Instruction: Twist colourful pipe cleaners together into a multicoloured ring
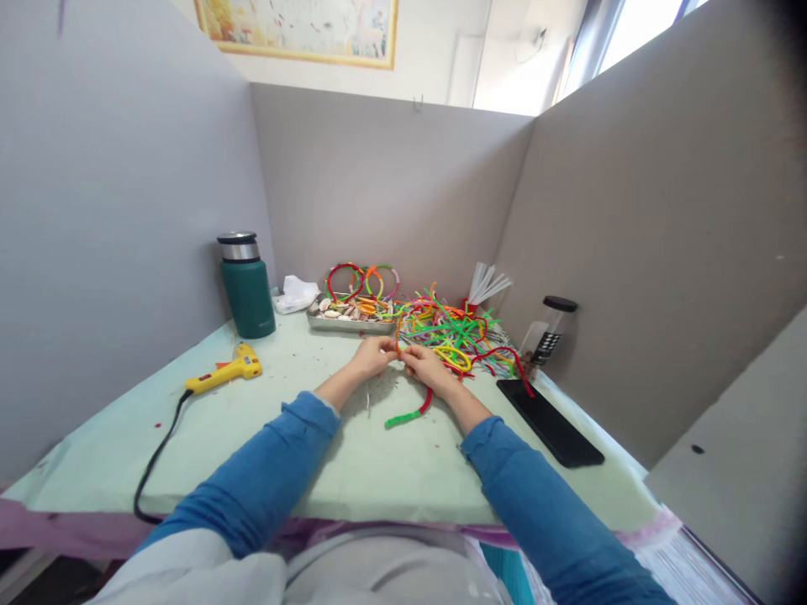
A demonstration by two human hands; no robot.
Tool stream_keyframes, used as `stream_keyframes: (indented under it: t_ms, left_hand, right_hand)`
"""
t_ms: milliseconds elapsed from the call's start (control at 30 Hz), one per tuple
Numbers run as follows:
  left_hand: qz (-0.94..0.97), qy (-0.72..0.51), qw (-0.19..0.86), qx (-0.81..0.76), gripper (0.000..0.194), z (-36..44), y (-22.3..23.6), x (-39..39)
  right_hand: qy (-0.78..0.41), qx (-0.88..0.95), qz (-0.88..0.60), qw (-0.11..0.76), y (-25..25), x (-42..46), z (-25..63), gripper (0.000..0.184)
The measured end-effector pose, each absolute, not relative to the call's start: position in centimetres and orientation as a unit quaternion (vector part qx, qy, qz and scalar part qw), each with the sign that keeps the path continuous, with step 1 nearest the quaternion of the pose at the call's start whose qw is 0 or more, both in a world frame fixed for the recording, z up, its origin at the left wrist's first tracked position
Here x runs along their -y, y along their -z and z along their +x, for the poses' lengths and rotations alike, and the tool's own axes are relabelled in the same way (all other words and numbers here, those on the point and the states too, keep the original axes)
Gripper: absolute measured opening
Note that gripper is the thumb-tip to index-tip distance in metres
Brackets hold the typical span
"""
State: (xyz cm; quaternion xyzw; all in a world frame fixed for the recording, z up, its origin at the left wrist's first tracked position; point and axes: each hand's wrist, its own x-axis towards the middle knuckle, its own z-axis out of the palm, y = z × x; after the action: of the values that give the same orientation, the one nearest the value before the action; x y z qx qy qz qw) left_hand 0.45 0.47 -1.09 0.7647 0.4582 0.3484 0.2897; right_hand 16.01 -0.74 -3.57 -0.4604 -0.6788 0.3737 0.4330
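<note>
Over the middle of the table, my left hand (pixel 373 356) and my right hand (pixel 424 366) meet with their fingertips almost touching. Both pinch a fuzzy pipe cleaner (pixel 398 336), whose orange part rises between them. A red and green length (pixel 407 417) hangs below my right hand; it looks like part of the same piece, though the fingers hide the join. Just beyond my hands lies a tangled heap of colourful pipe cleaners (pixel 463 323), with a yellow loop (pixel 455 360) near my right wrist.
A metal tray (pixel 350 324) holds shells and pipe-cleaner rings (pixel 345 282). At left are a yellow glue gun (pixel 227 374) with a black cord and a green bottle (pixel 247 294). White glue sticks (pixel 487 284), a clear bottle (pixel 551 332) and a black phone (pixel 555 428) are at right. Grey partitions enclose the table.
</note>
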Motion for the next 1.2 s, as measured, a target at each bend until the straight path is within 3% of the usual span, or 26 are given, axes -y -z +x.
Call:
stream_keyframes:
  t_ms: [300, 467, 800, 1200]
  left_hand:
    - [0.635, -0.383, 0.492, -0.456, 0.019, 0.7, 0.7, -0.5]
    - [0.585, -0.383, 0.551, -0.456, 0.017, 0.6, 0.5, -0.3]
    - [0.602, -0.355, 0.548, -0.460, 0.025, 0.4, 0.0, 0.5]
    - [0.674, -0.343, 0.417, -0.503, 0.033, 0.7, 0.3, 0.3]
  right_hand:
    - [-0.386, 0.675, -0.459, 0.428, 3.5, 0.9, 16.0, 0.021]
    - [-0.379, 0.687, -0.451, 0.426, 3.6, 1.0, 16.0, 0.022]
    - [-0.378, 0.703, -0.441, 0.410, 3.5, 1.1, 16.1, 0.021]
    - [-0.402, 0.694, -0.440, 0.405, 3.6, 0.9, 16.1, 0.024]
